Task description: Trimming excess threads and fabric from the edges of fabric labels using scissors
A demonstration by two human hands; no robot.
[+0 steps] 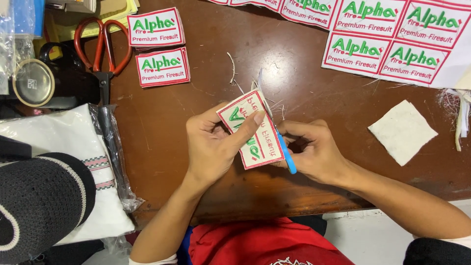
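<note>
Trimming step in hand, by my read: left hand (212, 147) pinches an embroidered patch (250, 128), white with red border and green lettering, thumb under, index finger pressed across its face. Fingers clamped on the patch, held just above the brown wooden surface (162, 122), near-centre. Right hand (314, 152) grips blue-handled scissors (287, 156), fingers closed around the handle; blades run up along the patch's right edge, tips poking out past its far corner. Blade gap mostly hidden behind the patch, cannot tell how wide.

Next move likely calls for turning the patch to feed the border along the blades, staying outside the red stitching.

Around: two finished patches (159, 46) stacked far-left, uncut sheet of patches (392, 34) far-right, orange-handled scissors (103, 44) far-left, white fabric scrap (402, 131) right, thread bits far of the hands, folded white cloth in plastic (59, 147) left.
</note>
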